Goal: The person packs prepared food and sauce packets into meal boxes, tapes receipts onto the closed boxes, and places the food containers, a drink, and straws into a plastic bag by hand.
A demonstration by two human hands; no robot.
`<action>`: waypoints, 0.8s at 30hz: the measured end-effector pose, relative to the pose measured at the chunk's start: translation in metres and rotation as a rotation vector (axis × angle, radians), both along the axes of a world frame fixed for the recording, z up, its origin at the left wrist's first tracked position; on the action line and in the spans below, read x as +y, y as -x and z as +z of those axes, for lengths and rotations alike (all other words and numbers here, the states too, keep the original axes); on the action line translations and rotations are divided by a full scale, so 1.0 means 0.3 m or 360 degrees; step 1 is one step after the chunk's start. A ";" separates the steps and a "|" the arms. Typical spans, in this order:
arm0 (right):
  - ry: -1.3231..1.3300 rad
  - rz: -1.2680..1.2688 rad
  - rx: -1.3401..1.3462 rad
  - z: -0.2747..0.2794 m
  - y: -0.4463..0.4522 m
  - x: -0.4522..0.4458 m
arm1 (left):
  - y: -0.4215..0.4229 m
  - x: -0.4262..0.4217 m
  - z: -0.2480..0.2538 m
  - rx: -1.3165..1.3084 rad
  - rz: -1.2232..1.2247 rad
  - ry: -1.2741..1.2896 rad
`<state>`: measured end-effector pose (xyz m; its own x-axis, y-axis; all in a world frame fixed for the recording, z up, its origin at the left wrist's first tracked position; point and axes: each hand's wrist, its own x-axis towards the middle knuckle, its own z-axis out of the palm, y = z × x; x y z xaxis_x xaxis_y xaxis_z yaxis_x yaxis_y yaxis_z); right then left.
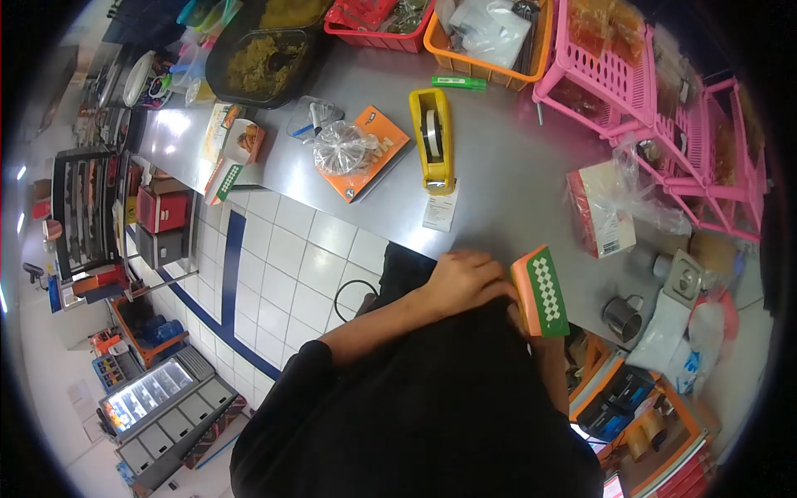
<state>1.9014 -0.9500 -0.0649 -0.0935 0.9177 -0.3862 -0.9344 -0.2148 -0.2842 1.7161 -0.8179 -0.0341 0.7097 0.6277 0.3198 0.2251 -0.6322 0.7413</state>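
Observation:
A small box (538,292) with a green side, white diamond pattern and orange edge is tilted at the table's front edge. My right hand (516,317) holds it from below and behind, mostly hidden by the box. My left hand (469,282) is beside the box's left edge, fingers bent and together, their tips near it; what they grip is hidden. Ahead of my hands lie a paper slip (439,212) and a yellow tape dispenser (451,149). Further left, a clear plastic bag (343,148) rests on an orange box (386,124).
On the steel table (506,166) are a red-white box (602,207), metal mug (623,317), green marker (459,83) and another patterned box (224,181). Pink racks (606,75), an orange basket (486,70), a red basket (382,37) and a black food tray (217,70) line the back.

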 end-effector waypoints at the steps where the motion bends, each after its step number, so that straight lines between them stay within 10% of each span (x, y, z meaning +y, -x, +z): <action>1: 0.0024 -0.0004 -0.0073 0.027 -0.002 0.012 | 0.018 0.000 -0.011 0.0121 0.0119 0.0055; 14: 0.0128 -0.0724 -0.0918 -0.180 -0.024 0.183 | 0.308 0.108 0.040 0.0757 0.0194 0.0622; 17: 0.0436 -0.0410 -0.2198 -0.189 0.000 0.232 | 0.390 0.163 0.044 0.0763 0.0275 0.0715; 19: 0.1170 0.0613 -0.3022 -0.116 0.020 0.254 | 0.463 0.205 0.047 0.0746 0.0313 0.0765; 24: 0.1368 0.0011 -0.3382 -0.071 0.124 0.262 | 0.712 0.359 0.000 0.1086 0.0966 0.0673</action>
<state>1.8641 -0.8713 -0.0862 0.8371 0.5422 -0.0727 0.4738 -0.7849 -0.3993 1.5024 -0.7102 -0.0342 0.1805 0.9119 -0.3687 0.8821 0.0158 0.4708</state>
